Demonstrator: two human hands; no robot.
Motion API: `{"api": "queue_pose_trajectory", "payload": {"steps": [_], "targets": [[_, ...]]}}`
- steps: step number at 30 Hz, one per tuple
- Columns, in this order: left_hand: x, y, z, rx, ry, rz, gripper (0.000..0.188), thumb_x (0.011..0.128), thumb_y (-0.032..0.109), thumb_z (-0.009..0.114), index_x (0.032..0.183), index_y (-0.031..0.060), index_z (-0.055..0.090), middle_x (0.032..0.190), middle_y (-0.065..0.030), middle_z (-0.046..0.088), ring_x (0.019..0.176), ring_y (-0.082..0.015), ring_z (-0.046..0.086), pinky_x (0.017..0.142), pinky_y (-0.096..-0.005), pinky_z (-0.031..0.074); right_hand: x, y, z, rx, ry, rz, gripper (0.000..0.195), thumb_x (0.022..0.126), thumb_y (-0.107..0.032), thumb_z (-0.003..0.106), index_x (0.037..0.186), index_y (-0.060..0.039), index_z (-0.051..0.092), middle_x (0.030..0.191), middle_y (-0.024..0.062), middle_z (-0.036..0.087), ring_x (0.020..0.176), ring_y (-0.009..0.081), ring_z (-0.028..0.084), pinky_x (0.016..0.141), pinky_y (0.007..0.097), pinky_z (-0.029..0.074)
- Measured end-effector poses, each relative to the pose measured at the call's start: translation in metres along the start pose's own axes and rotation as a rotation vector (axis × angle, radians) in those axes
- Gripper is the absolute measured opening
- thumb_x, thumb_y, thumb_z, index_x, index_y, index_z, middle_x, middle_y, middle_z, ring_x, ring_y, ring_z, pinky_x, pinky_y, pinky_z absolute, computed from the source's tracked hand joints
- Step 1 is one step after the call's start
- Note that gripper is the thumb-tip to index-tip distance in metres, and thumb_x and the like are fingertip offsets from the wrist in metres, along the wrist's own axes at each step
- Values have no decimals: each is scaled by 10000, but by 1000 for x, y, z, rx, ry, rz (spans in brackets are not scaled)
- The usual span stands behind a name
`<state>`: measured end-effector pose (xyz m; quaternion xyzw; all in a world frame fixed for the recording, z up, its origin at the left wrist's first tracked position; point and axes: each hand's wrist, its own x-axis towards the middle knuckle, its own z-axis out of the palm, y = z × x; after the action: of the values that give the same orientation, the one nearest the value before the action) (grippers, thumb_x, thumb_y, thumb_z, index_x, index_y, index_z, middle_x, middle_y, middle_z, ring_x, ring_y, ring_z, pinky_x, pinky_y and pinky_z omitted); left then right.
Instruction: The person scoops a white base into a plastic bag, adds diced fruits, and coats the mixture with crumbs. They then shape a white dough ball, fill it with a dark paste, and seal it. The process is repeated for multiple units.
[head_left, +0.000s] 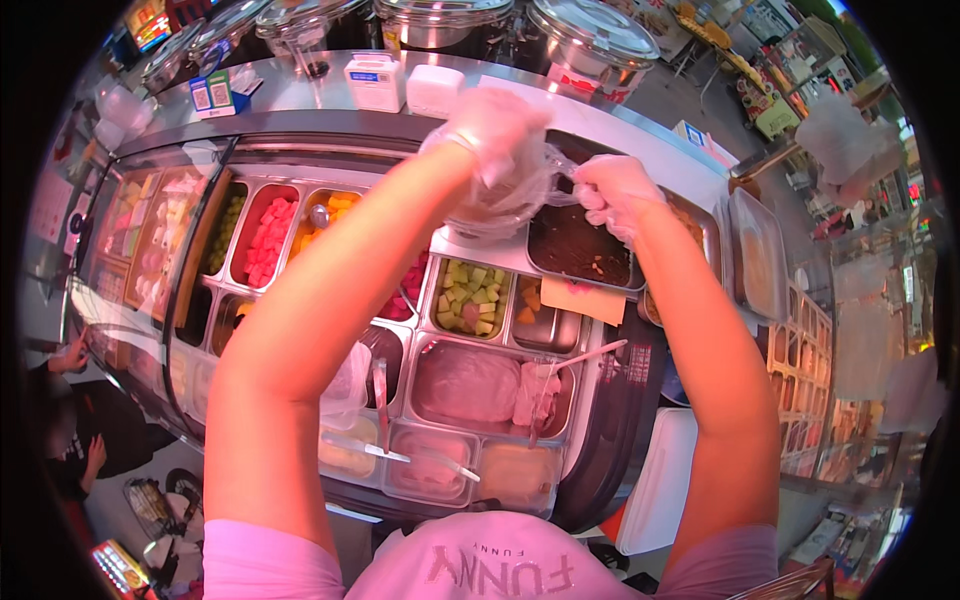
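Observation:
Both hands wear clear plastic gloves and reach over a food counter. A clear plastic bag (510, 206) hangs between them, seemingly around a round container whose contents I cannot make out. My left hand (495, 131) is closed at the top of the bag, its fingertips partly hidden by the hand itself. Off to the right, my right hand (619, 191) pinches a stretched, twisted end of the same bag. Under that hand lies a steel tray with a dark, glossy food (577, 244). Green melon-like cubes (471, 296) fill a steel pan below the bag.
Pink cubes (266, 240) and yellow fruit pieces (330, 214) sit in pans leftward. A purple-pink paste (469, 382) fills a large pan, with a spatula handle (592, 354) jutting out. Lidded steel pots (446, 15) line the back. People (82, 427) stand beyond the glass case at left.

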<state>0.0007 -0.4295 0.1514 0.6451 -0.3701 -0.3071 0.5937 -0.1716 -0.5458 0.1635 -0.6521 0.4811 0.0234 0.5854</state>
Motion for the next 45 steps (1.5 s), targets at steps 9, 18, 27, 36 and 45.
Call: {"api": "queue_pose_trajectory", "payload": {"steps": [9, 18, 27, 36, 45], "targets": [[11, 88, -26, -844, -356, 221, 111, 937, 161, 710, 979, 68, 666, 853, -54, 675, 796, -180, 657, 762, -308, 544, 42, 39, 23, 114, 42, 64, 209, 891, -87, 503, 933, -51, 704, 784, 105, 729, 356, 119, 447, 300, 309, 266], [-23, 196, -23, -820, -479, 151, 151, 945, 200, 707, 962, 56, 661, 833, -48, 672, 753, -154, 642, 717, -285, 527, 8, 49, -1, 434, 112, -186, 253, 890, -206, 641, 1046, -11, 674, 964, 166, 671, 673, 227, 666, 507, 275, 482], [-175, 187, 28, -761, -599, -97, 213, 937, 239, 722, 975, 38, 661, 827, -55, 673, 745, -154, 642, 685, -279, 520, -265, 90, 24, 105, 819, -1037, 422, 982, -187, 636, 1310, 73, 578, 1300, 151, 618, 1142, 218, 599, 959, 323, 496], [-350, 131, 164, -863, -469, -332, 121, 961, 135, 679, 894, 40, 649, 784, 15, 591, 710, -74, 520, 657, -221, 410, -390, 191, 93, -525, 1191, -841, 534, 710, -96, 837, 1181, -18, 598, 1049, 139, 611, 922, 336, 562, 803, 462, 436], [-480, 109, 275, -778, -575, -538, 131, 927, 100, 740, 877, 2, 670, 983, -35, 605, 827, -61, 563, 747, -217, 446, -492, 327, 74, -427, 1438, -483, 273, 707, 24, 673, 969, -53, 682, 843, 78, 628, 825, 298, 564, 788, 411, 429]]}}
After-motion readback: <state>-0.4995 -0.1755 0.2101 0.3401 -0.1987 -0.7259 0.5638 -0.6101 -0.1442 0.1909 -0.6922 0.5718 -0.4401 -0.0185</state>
